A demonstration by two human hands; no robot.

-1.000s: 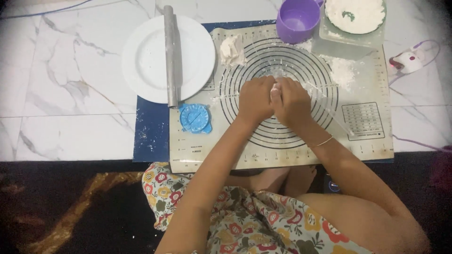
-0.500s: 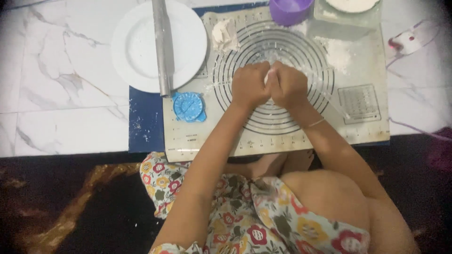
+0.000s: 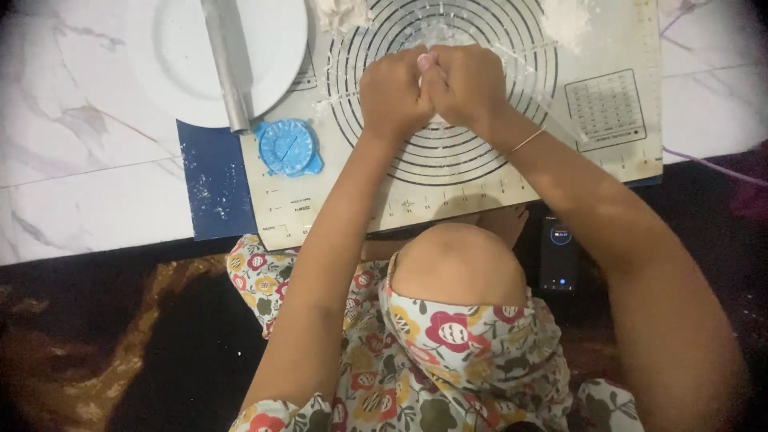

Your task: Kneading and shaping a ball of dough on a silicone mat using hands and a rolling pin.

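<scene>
My left hand (image 3: 394, 94) and my right hand (image 3: 470, 84) are pressed together, knuckles up, over the ringed middle of a beige pastry mat (image 3: 480, 176). Their fingertips meet around a small pale piece of dough that the fingers almost wholly hide. A thin bangle (image 3: 524, 142) sits on my right wrist. A lump of dough (image 3: 340, 12) lies at the mat's far left corner, and a heap of flour (image 3: 564, 20) at its far right.
A white plate (image 3: 176, 56) with a metal rolling pin (image 3: 228, 64) across it stands left of the mat. A blue round dumpling press (image 3: 288, 148) lies on the mat's left edge, over a dark blue sheet (image 3: 212, 180). A phone (image 3: 560, 254) rests beside my knee.
The view has shifted closer and downward, so the purple cup and the far plate have left the frame. Both hands stay joined over the rings, still working the dough.
</scene>
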